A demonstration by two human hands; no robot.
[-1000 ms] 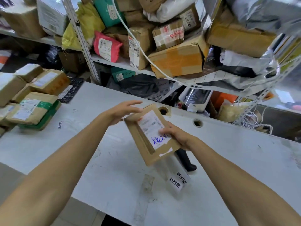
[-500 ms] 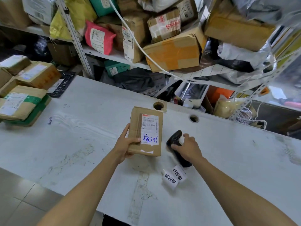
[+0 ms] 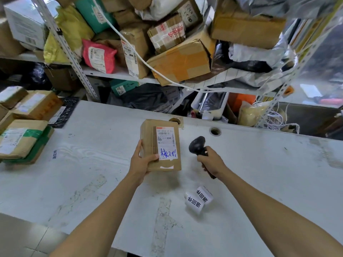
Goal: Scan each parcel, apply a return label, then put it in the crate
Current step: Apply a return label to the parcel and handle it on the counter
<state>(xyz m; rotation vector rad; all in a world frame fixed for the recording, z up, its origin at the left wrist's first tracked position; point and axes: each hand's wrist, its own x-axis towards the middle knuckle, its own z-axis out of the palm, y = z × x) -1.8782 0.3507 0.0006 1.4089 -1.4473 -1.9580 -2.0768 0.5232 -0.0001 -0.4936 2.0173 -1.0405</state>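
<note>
A small brown cardboard parcel (image 3: 160, 144) with a white shipping label and blue handwriting is held over the white table (image 3: 92, 164). My left hand (image 3: 142, 160) grips its lower left corner, thumb on the label side. My right hand (image 3: 211, 162) grips the handle of a black barcode scanner (image 3: 197, 144), its head up and just right of the parcel. Two white return labels (image 3: 198, 199) with printed characters lie on the table in front of the scanner hand.
A stack of taped cardboard boxes (image 3: 24, 127) sits at the table's left end. Shelves behind (image 3: 115, 73) are piled with parcels and bags, and a white cable (image 3: 144, 62) hangs across them. Two round cable holes (image 3: 215, 131) open near the table's far edge.
The parcel went from both hands to my left hand alone. My right hand took the scanner off the table and has raised it beside the parcel.
</note>
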